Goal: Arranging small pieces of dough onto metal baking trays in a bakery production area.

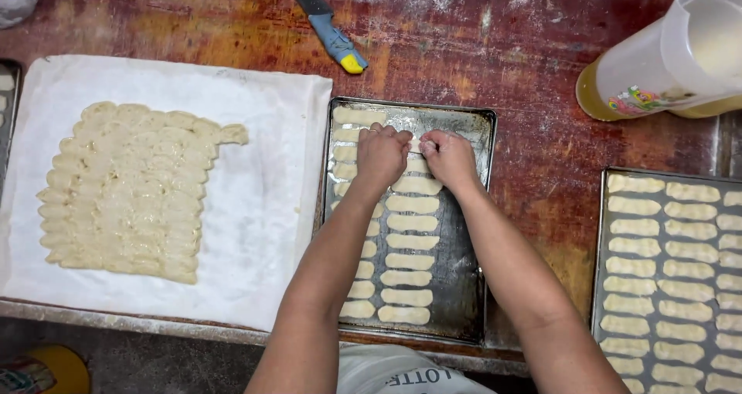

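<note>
A small dough piece (415, 145) sits pinched between the fingertips of both hands, over the upper part of the middle tray (464, 286), in its second column. Its long axis runs left to right, matching the strips (412, 242) already laid below it. The left hand (380, 153) closes on its left end and the right hand (449, 158) on its right end, so both are equally near; the fingers are curled together on the dough, not spread.

Below the hands that column runs down in even rows toward the tray's near edge, and a first column lies partly hidden under the left forearm. To the right of these, the tray's right strip is bare metal, with open room up to its rim. The far rim lies just above the hands.

Left of the tray, a white cloth (263, 208) carries a packed mass of dough (127, 189), well apart from the hands. On the right, a second tray (599, 232) is full of strips. A jug (657, 62) and a knife (328, 27) lie at the far side of the bench (533, 93).
</note>
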